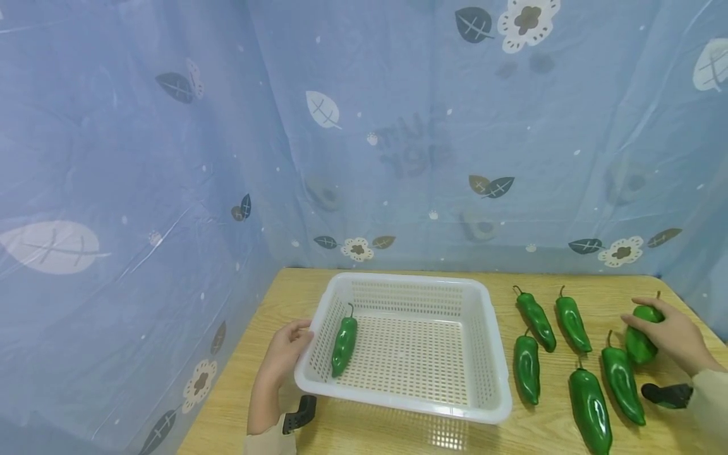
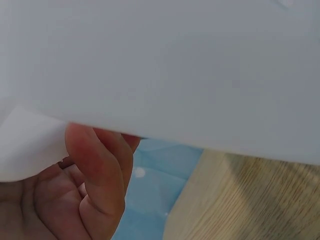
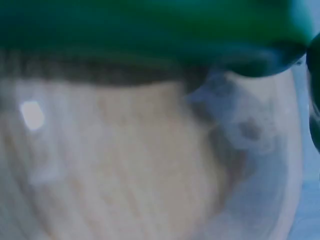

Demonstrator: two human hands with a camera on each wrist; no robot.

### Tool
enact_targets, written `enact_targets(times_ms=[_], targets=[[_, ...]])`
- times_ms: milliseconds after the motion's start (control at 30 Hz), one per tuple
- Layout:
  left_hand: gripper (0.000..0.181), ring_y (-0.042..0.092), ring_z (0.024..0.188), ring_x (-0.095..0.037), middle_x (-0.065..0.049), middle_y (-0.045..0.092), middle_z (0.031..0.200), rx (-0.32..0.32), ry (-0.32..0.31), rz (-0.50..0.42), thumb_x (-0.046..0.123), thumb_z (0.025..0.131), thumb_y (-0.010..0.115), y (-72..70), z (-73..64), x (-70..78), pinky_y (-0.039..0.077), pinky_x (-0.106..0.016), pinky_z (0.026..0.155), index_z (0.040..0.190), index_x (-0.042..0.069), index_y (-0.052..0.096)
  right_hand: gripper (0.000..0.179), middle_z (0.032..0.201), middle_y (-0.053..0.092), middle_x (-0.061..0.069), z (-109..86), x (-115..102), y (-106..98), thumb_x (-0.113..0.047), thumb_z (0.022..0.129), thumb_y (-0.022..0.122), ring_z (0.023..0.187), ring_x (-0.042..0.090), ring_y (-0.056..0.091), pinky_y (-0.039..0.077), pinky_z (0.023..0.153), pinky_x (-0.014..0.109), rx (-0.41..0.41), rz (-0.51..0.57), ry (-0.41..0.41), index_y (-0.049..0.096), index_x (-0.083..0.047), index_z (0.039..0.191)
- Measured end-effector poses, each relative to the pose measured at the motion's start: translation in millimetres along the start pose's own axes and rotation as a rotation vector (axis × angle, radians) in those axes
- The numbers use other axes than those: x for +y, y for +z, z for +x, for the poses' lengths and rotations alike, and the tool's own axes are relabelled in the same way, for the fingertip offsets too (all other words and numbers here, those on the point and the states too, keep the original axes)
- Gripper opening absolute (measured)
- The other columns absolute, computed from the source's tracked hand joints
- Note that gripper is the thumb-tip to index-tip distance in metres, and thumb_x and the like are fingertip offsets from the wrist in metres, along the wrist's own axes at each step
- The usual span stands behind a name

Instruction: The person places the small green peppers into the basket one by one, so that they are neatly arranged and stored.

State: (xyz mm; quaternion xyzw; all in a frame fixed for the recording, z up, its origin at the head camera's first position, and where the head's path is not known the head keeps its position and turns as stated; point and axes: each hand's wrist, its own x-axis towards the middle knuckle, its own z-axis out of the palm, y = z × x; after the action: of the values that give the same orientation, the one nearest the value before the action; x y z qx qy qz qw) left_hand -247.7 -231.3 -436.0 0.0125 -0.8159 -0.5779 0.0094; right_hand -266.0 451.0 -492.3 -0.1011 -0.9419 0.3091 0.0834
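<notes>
A white plastic basket (image 1: 503, 366) with slotted walls stands on the wooden table. One long green pepper (image 1: 344, 346) lies inside, along its left wall. My left hand (image 1: 286, 347) grips the basket's left rim; in the left wrist view its curled fingers (image 2: 102, 165) reach under the pale rim. At the table's right side, my right hand (image 1: 677, 332) holds a green pepper (image 1: 641, 346), with fingers and thumb across its upper part. The right wrist view is blurred; a green pepper (image 3: 150, 30) fills its top, and the right fingers are hidden there.
Between basket and right hand lie several more green peppers, among them one near the front (image 1: 591, 411) and one beside the held pepper (image 1: 622, 385). A blue patterned curtain (image 1: 398, 158) hangs behind and left of the table (image 1: 227, 404).
</notes>
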Motion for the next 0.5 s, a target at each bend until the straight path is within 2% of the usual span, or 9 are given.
enact_targets(times_ms=[233,300,433,500], targets=[[0.035,0.068,0.085,-0.027,-0.02,0.065,0.105,-0.002,-0.015,-0.002,0.013,0.096,0.052,-0.4,0.3,0.4,0.06,-0.037,0.069,0.129,0.002,0.053,0.073,0.14,0.015,0.046,1.5,-22,-10,-0.038,0.095,0.052,0.098,0.06,0.045,0.05,0.057,0.049,0.047,0.034,-0.058,0.026,0.011,0.142],[0.035,0.068,0.086,-0.027,-0.02,0.064,0.106,-0.005,-0.018,0.0,0.013,0.096,0.052,-0.7,0.5,0.1,0.06,-0.037,0.069,0.129,0.002,0.053,0.073,0.14,0.016,0.046,0.1,-28,-12,-0.039,0.095,0.052,0.095,0.058,0.048,0.051,0.055,0.046,0.046,0.048,-0.059,0.027,0.01,0.142],[0.035,0.068,0.086,-0.026,-0.02,0.065,0.106,-0.006,-0.022,0.005,0.014,0.096,0.052,-0.8,1.3,-0.7,0.06,-0.037,0.07,0.129,0.003,0.053,0.074,0.147,0.008,0.042,-3.1,-40,-16,-0.041,0.095,0.053,0.1,0.059,0.044,0.05,0.056,0.046,0.039,0.074,-0.049,0.026,0.008,0.144],[0.035,0.068,0.086,-0.026,-0.02,0.065,0.106,-0.005,-0.02,0.01,0.014,0.096,0.052,-0.7,1.5,-1.0,0.06,-0.037,0.07,0.129,0.003,0.053,0.074,0.146,0.012,0.042,-4.1,-45,-17,-0.041,0.094,0.053,0.102,0.059,0.043,0.051,0.057,0.047,0.046,0.086,-0.051,0.026,0.007,0.144]])
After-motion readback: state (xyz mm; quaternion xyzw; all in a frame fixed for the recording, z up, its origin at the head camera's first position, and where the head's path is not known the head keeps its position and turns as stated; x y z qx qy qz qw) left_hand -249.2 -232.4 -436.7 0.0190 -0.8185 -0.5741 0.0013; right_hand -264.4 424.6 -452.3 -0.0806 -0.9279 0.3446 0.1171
